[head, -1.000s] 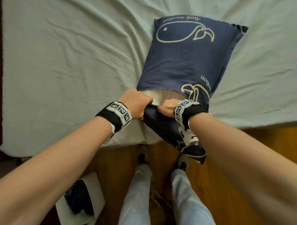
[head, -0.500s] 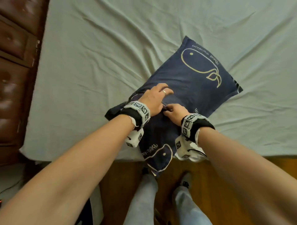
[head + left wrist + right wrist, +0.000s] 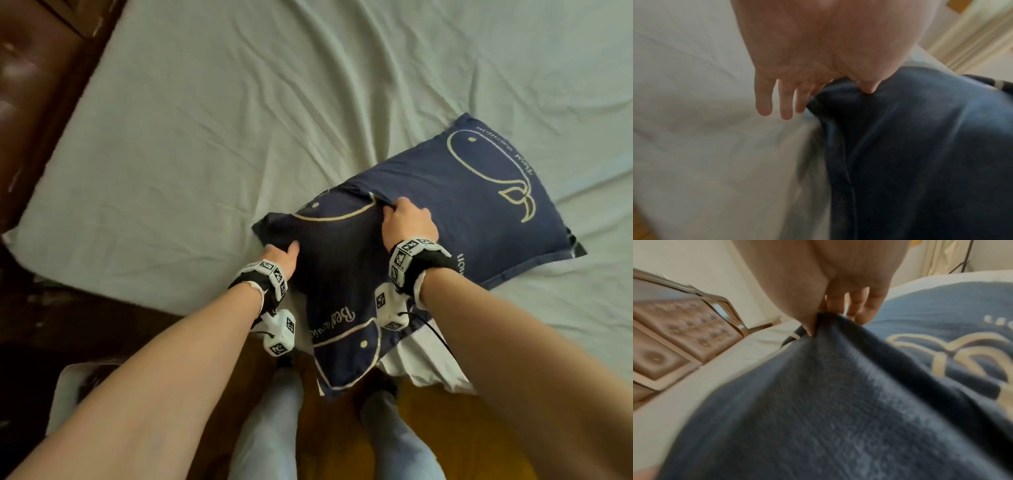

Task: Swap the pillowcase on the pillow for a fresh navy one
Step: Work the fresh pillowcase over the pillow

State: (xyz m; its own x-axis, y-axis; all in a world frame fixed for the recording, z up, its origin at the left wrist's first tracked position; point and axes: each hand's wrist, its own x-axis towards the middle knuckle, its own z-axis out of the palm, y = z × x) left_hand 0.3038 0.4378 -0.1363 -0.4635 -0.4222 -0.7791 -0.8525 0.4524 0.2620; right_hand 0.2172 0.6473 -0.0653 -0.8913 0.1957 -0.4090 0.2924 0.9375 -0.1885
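Now pillow (image 3: 472, 205) lies on bed (image 3: 205, 137), long axis 2-to-8 o'clock. Right hand (image 3: 407, 222) pinches case flap (image 3: 342, 240); left hand (image 3: 281, 255), apparently pinching its 8 o'clock corner, is nearer the edge.

Soft, even daylight falls on the bed sheet (image 3: 205, 137) in my head view, its creases casting only faint shadows; the floor by my feet sits dimmer. The wide lens bows the bed's edges. Both wrist views are smeared with motion blur: my left hand (image 3: 818, 48) looms soft and close, and the navy pillowcase (image 3: 828, 402) shows as grainy streaks.
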